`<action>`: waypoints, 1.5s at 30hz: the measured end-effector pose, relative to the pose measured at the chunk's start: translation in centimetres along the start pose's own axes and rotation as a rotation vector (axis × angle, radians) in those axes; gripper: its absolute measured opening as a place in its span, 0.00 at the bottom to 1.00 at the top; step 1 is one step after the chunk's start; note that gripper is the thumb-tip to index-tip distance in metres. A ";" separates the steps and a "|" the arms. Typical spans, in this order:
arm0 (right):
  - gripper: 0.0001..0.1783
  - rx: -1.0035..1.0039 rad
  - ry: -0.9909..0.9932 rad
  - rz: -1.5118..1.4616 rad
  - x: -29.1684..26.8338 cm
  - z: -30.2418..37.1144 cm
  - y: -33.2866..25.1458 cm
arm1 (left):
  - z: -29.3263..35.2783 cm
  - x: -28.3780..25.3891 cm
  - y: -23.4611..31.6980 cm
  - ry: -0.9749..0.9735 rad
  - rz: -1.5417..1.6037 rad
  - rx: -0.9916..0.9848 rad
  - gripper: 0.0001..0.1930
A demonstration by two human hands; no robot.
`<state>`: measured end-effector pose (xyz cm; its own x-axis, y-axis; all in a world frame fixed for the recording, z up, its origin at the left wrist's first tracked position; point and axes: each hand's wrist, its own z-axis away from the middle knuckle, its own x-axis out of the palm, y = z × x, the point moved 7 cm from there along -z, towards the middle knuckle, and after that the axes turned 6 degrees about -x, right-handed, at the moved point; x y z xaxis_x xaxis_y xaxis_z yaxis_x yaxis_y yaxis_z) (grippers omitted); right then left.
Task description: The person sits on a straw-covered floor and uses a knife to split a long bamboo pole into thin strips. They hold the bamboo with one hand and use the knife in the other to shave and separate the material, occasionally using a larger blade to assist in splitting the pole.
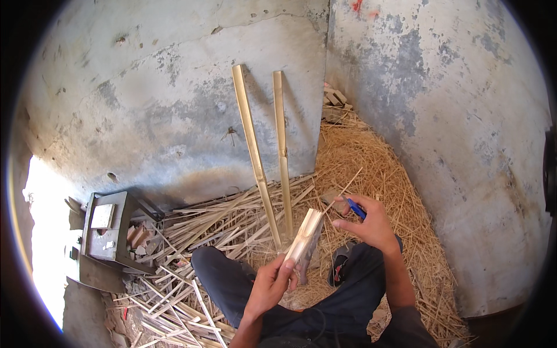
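Note:
My left hand (271, 285) is closed around the lower end of a short, pale split-bamboo piece (301, 236), held tilted above my lap with its upper end pointing away. A blue-handled tool (355, 209) sits in the pinched fingers of my right hand (371, 225); its working end is too small to make out. Beside the tool, a thin bamboo sliver (350, 181) slants up and right from near the top of the split piece. Whether the sliver is still joined to that piece I cannot tell.
Two long bamboo strips (249, 124) lean on the grey wall ahead. Loose slats (191, 226) cover the floor at left, and straw-like shavings (371, 153) lie heaped at right. A metal box-like stand (107, 229) is at far left. My knees (217, 269) are bent outward.

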<state>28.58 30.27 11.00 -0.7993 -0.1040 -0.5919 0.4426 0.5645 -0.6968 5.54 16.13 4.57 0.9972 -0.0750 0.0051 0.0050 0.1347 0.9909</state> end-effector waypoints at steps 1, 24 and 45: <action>0.24 0.007 0.021 -0.033 -0.1 0.1 -0.4 | 0.0 -0.1 0.1 0.025 -0.033 0.026 0.19; 0.23 -0.450 0.138 0.285 2.2 2.5 -6.7 | 0.9 0.9 3.7 0.234 -0.308 0.108 0.17; 0.18 -0.499 0.186 0.419 3.5 2.3 -6.0 | 1.5 -0.7 1.0 0.201 -0.290 -0.040 0.16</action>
<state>24.09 24.62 12.15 -0.6775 0.3232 -0.6607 0.5249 0.8417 -0.1264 4.72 14.83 5.74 0.9486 0.0800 -0.3062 0.2891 0.1751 0.9412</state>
